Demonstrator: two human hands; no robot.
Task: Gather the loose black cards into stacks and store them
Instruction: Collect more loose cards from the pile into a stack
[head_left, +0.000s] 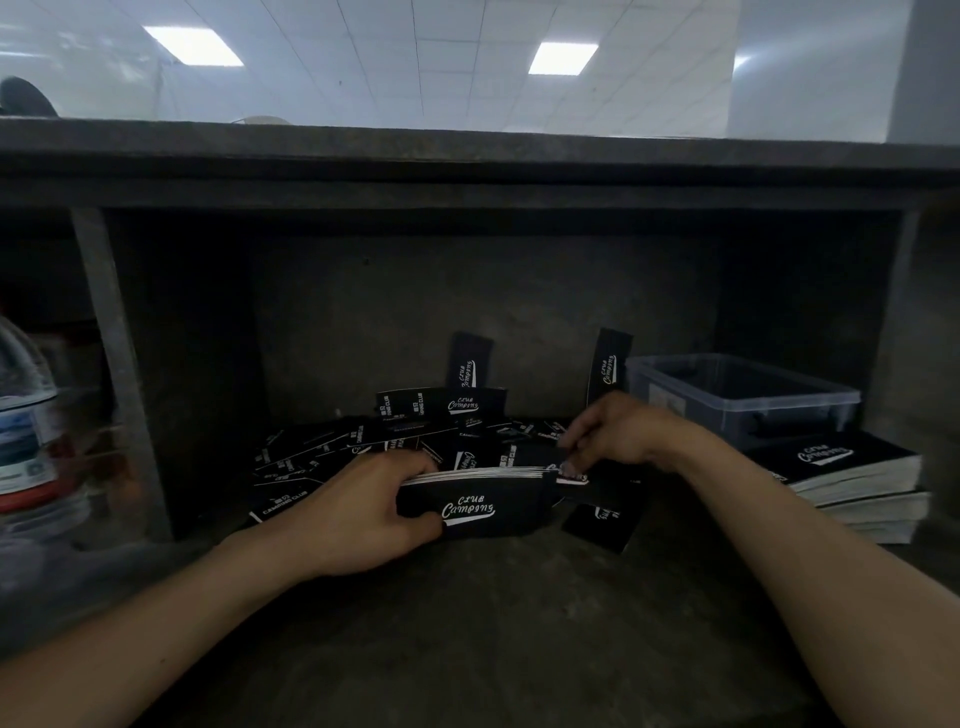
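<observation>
My left hand grips a thick stack of black cards printed "Club Camping", held on edge above the shelf floor. At the stack's right end, my right hand pinches a single black card against its top. Behind the hands a heap of loose black cards is scattered across the dark shelf. Two more cards stand upright against the back wall.
A clear plastic bin sits at the right rear on finished card stacks piled at the right. A plastic bottle stands behind the left divider post. The shelf top overhangs the compartment.
</observation>
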